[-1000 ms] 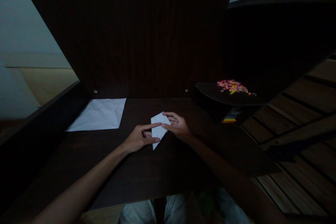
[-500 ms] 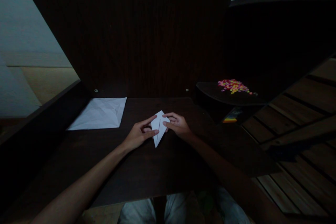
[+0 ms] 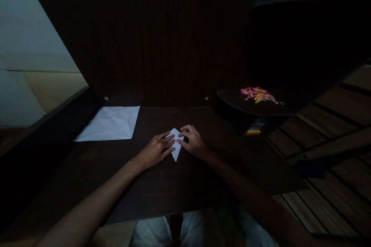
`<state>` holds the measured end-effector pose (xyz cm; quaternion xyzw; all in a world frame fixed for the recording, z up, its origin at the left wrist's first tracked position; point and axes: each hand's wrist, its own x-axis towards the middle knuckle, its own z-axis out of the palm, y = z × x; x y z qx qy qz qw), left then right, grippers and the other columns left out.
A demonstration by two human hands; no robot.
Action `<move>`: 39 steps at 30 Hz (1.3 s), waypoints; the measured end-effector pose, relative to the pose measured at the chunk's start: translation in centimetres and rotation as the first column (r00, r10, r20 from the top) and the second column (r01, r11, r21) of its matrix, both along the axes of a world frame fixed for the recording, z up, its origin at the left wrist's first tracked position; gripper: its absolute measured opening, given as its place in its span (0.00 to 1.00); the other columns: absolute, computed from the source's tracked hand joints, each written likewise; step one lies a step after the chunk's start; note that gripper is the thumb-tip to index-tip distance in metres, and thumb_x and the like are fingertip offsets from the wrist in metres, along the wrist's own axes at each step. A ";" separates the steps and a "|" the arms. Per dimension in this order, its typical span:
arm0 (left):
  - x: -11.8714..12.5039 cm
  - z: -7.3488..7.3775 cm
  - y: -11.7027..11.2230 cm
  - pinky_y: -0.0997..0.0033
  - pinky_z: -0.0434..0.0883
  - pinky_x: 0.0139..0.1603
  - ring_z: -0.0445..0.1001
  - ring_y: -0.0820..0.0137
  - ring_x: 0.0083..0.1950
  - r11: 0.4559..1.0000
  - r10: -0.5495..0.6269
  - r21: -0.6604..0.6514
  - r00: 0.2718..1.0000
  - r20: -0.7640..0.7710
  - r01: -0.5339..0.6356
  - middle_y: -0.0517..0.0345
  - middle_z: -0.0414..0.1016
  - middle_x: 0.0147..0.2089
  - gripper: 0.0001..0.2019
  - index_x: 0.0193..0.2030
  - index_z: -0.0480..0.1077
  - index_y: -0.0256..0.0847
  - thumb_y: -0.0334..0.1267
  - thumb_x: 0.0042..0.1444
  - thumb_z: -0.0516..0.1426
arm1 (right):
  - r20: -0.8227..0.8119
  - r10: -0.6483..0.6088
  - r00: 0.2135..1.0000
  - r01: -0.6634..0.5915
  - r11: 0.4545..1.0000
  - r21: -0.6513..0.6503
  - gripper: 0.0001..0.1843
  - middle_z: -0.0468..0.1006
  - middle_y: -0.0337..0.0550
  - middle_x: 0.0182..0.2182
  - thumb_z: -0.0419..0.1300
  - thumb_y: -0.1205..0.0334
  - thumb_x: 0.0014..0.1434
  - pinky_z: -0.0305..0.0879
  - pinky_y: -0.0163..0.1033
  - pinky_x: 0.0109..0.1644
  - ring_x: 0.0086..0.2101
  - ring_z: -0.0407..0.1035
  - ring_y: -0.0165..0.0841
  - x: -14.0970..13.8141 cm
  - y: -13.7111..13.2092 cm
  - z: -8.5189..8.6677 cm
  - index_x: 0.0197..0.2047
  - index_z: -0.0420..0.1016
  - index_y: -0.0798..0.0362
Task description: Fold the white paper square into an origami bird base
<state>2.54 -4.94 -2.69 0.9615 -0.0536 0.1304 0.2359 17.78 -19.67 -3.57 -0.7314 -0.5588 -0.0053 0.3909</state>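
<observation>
A small folded white paper shape (image 3: 175,151), pointed at both ends, lies flat on the dark wooden desk (image 3: 162,185). My left hand (image 3: 156,149) rests on its left side with the fingers stretched out flat on the paper. My right hand (image 3: 193,142) presses its right side, fingers bent and fingertips down on the fold. Both hands cover much of the paper; only its middle strip and the two tips show.
A creased white sheet (image 3: 109,123) lies at the back left of the desk. A low dark shelf (image 3: 232,102) to the right carries a heap of small coloured pieces (image 3: 257,94). A dark upright panel closes off the back. Wooden floor slats run along the right.
The folded paper was held tilted up between both hands; now it lies flat on the desk with both hands pressing down on it, closer together.
</observation>
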 end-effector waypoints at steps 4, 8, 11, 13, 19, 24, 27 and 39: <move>-0.1 -0.2 0.1 0.54 0.55 0.66 0.58 0.59 0.67 1.000 -0.018 0.000 1.000 -0.016 0.018 0.46 0.65 0.63 0.23 0.61 0.65 0.39 0.47 0.61 0.53 | 0.134 0.147 0.980 -0.135 0.986 -0.100 0.08 0.76 0.51 0.42 0.60 0.63 0.58 0.65 0.49 0.50 0.43 0.68 0.40 0.1 -0.3 0.3 0.39 0.79 0.54; -0.2 -0.2 0.2 0.56 0.54 0.67 0.58 0.59 0.67 1.000 -0.002 -0.021 1.000 -0.027 0.001 0.43 0.63 0.64 0.27 0.61 0.65 0.38 0.51 0.59 0.55 | 0.171 0.254 0.952 -0.225 0.959 -0.171 0.16 0.76 0.55 0.48 0.64 0.56 0.55 0.66 0.50 0.51 0.46 0.69 0.43 0.4 -1.1 0.6 0.44 0.79 0.56; -0.2 -0.2 0.1 0.58 0.55 0.67 0.59 0.59 0.66 0.999 0.029 0.014 0.999 -0.033 -0.029 0.43 0.63 0.64 0.28 0.60 0.66 0.37 0.52 0.58 0.55 | 0.164 0.278 0.946 -0.251 0.954 -0.166 0.21 0.74 0.57 0.51 0.65 0.53 0.53 0.66 0.50 0.52 0.48 0.69 0.45 0.6 -1.5 0.4 0.47 0.78 0.58; -0.2 -0.2 0.1 0.59 0.56 0.67 0.60 0.59 0.66 0.997 0.043 0.068 0.999 -0.031 -0.041 0.42 0.63 0.63 0.27 0.59 0.66 0.36 0.52 0.59 0.54 | 0.161 0.277 0.947 -0.253 0.955 -0.154 0.22 0.74 0.57 0.52 0.65 0.52 0.53 0.66 0.50 0.53 0.50 0.69 0.45 0.7 -1.6 0.0 0.48 0.77 0.58; -0.2 -0.1 -0.2 0.58 0.63 0.63 0.63 0.57 0.64 0.953 0.075 0.298 0.997 -0.029 -0.063 0.40 0.65 0.62 0.30 0.59 0.66 0.32 0.56 0.62 0.48 | 0.221 0.247 0.944 -0.210 0.962 -0.177 0.24 0.73 0.55 0.53 0.63 0.51 0.55 0.65 0.49 0.57 0.53 0.67 0.43 0.7 -1.6 -0.7 0.51 0.75 0.58; -0.3 0.3 -0.4 0.60 0.65 0.62 0.65 0.58 0.63 0.920 0.074 0.386 0.997 -0.013 -0.063 0.41 0.67 0.61 0.29 0.58 0.67 0.31 0.55 0.63 0.46 | 0.233 0.223 0.947 -0.154 0.947 -0.283 0.24 0.72 0.53 0.55 0.62 0.51 0.56 0.64 0.49 0.57 0.54 0.66 0.43 0.4 -1.6 -0.1 0.52 0.75 0.56; -0.4 0.3 -0.6 0.58 0.64 0.63 0.65 0.57 0.62 0.914 0.067 0.401 0.998 0.004 -0.063 0.39 0.68 0.60 0.29 0.57 0.67 0.29 0.54 0.63 0.47 | 0.243 0.196 0.950 -0.117 0.946 -0.303 0.24 0.72 0.51 0.55 0.62 0.50 0.56 0.64 0.49 0.57 0.55 0.65 0.43 0.0 -1.7 0.4 0.52 0.75 0.55; -0.7 0.0 -0.5 0.55 0.59 0.66 0.60 0.61 0.66 0.934 -0.021 0.358 0.999 0.034 0.008 0.45 0.64 0.63 0.24 0.62 0.63 0.36 0.48 0.65 0.47 | 0.246 0.186 0.951 -0.098 0.938 -0.331 0.23 0.73 0.47 0.55 0.63 0.51 0.56 0.61 0.50 0.57 0.54 0.65 0.41 -0.2 -1.8 1.4 0.52 0.74 0.51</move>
